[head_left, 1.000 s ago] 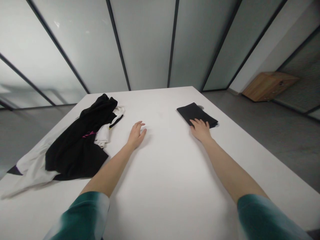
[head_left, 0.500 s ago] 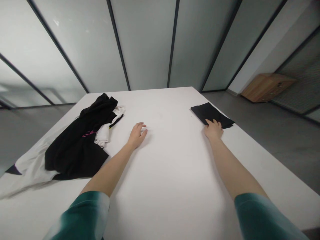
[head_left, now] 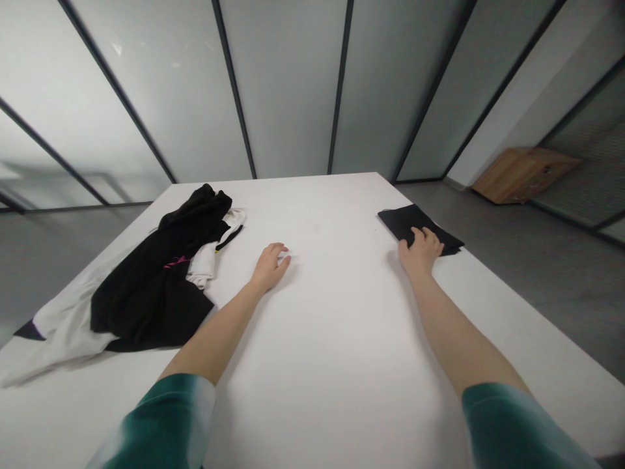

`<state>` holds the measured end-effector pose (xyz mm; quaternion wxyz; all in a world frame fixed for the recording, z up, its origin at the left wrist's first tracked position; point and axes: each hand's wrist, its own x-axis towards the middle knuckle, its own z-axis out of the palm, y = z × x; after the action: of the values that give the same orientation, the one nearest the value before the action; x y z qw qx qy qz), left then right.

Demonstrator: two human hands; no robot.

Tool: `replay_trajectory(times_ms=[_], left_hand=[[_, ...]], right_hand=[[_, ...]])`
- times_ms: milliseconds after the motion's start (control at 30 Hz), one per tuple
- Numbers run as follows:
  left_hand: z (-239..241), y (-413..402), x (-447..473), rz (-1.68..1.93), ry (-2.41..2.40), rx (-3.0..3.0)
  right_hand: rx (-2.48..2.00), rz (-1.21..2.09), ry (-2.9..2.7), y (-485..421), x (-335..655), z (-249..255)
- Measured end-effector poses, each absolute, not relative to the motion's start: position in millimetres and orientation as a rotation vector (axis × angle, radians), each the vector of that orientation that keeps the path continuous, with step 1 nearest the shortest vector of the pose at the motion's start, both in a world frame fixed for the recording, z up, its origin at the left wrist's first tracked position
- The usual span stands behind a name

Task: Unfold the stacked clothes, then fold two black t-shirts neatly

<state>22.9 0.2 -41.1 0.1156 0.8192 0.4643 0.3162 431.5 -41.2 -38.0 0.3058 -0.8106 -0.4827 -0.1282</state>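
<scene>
A folded black cloth (head_left: 407,220) lies near the right edge of the white table (head_left: 332,326). My right hand (head_left: 420,249) rests on its near edge, fingers stretched over the cloth, holding nothing. My left hand (head_left: 270,266) lies on the bare tabletop in the middle, fingers loosely curved and apart, empty. A heap of black and white garments (head_left: 156,280) sits to the left of my left hand, a hand's width away.
The table's right edge runs close past the folded cloth. Frosted glass panels with dark frames stand behind the table. A low wooden cabinet (head_left: 522,172) sits on the grey floor at the far right.
My right hand has slid the folded black cloth to the right, toward the table's edge. My left hand has barely moved.
</scene>
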Motion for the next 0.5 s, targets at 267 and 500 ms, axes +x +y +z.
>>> replay_trajectory(times_ms=[267,500], left_hand=[[-35.8,-1.5,20.3,0.879,1.623,2.469],[-48.9,1.1,20.6,0.332,1.738,2.485]], right_hand=[[-1.796,-0.207,-2.029,-41.8,375.6,-38.7],[-2.016,0.039,-2.25,-40.1,363.3,-45.0]])
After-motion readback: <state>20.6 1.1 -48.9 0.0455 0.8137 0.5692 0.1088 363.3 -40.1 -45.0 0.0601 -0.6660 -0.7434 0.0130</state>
